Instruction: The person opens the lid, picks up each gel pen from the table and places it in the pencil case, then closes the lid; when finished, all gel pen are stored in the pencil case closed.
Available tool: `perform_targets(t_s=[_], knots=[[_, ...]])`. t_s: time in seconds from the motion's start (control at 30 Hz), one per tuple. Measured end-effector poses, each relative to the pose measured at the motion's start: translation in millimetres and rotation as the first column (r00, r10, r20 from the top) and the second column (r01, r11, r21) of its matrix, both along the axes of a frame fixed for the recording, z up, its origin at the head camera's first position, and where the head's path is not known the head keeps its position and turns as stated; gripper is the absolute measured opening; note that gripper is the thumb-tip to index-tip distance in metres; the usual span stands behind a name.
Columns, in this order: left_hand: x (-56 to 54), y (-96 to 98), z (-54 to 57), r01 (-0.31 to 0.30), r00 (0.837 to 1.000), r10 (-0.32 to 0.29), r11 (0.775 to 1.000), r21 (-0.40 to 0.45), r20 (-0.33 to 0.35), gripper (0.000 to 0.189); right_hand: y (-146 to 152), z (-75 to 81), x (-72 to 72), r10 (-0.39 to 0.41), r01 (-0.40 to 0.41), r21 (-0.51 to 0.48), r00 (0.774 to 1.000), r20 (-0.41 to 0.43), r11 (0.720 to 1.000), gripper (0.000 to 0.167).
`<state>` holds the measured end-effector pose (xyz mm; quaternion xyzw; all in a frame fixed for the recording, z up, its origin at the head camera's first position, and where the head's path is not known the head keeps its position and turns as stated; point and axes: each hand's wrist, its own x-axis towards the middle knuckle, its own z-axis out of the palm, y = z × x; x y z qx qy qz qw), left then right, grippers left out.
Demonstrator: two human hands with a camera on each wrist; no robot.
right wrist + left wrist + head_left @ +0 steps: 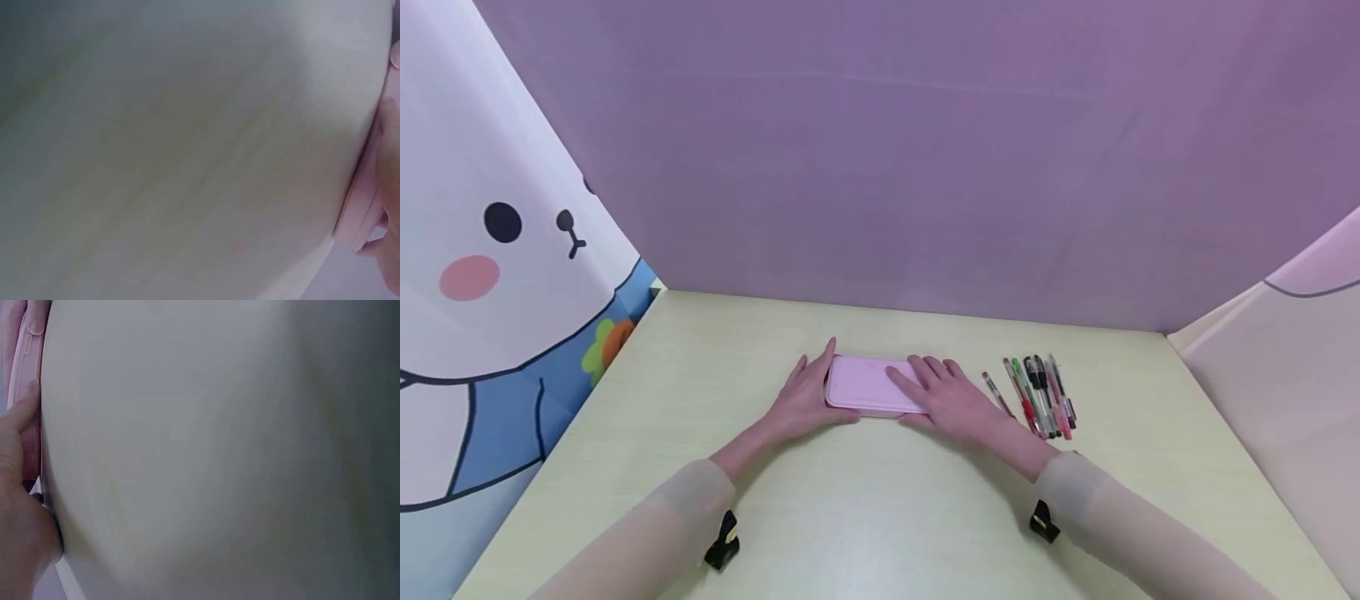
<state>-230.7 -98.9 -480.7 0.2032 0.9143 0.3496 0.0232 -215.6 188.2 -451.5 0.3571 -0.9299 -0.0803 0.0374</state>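
Note:
A pink pencil case (868, 383) with rounded corners lies on the table between both hands, its lid down. At its left end my left hand (805, 396) grips it, thumb along the front side and fingers by the back left corner. Over the right end, my right hand (958, 404) holds the case, with fingers spread across the lid and the thumb at the front side. From the left wrist, the case's front side (29, 434) shows under the left thumb. In the right wrist view the case's side (362, 200) appears at the right edge, partly hidden by the hand.
Several pens (1041, 396) of different colours lie side by side to the right of the right hand, with one pen (996, 392) apart. A purple cloth (910, 167) hangs behind the pale table (850, 525). A cartoon-printed cloth (497, 333) hangs at the left.

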Motion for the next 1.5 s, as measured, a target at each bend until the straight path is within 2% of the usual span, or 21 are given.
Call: perform_targets(t_s=[0.13,0.27,0.43,0.7,1.1,1.37,1.5], knots=[[1.2,-0.5,1.4,-0.015,1.0,0.014,1.0,-0.024,-0.02,0.133,-2.4,-1.5,-3.1,0.04,-0.035,0.077,0.997,-0.07,0.996,0.079],[0.7,0.6,1.7,-0.012,1.0,0.011,0.999,-0.037,-0.027,0.132,-2.9,-2.8,-4.4,0.065,-0.053,0.11,0.992,-0.113,0.993,0.079],[0.0,2.3,0.0,-0.002,1.0,0.001,0.999,-0.032,-0.018,0.13,-1.1,-2.8,-3.9,0.089,-0.073,0.118,0.987,-0.135,0.99,0.078],[0.5,2.5,0.2,-0.004,0.999,0.003,1.0,-0.015,-0.039,0.128,-0.4,-2.6,-5.2,0.13,-0.111,0.109,0.975,-0.18,0.988,0.076],[0.8,2.1,0.5,-0.006,1.0,0.005,1.0,-0.021,-0.028,0.128,0.1,1.1,-5.3,0.102,-0.092,0.111,0.99,-0.094,0.99,0.077],[-1.6,2.3,3.0,0.0,1.0,-0.001,0.999,-0.041,-0.024,0.127,2.1,0.4,-6.2,0.082,-0.074,0.088,0.993,-0.088,0.993,0.078],[-1.0,2.7,1.6,-0.004,1.0,0.003,0.999,-0.043,-0.017,0.127,2.1,5.8,-4.9,0.062,-0.059,0.08,0.997,-0.036,0.995,0.078]])
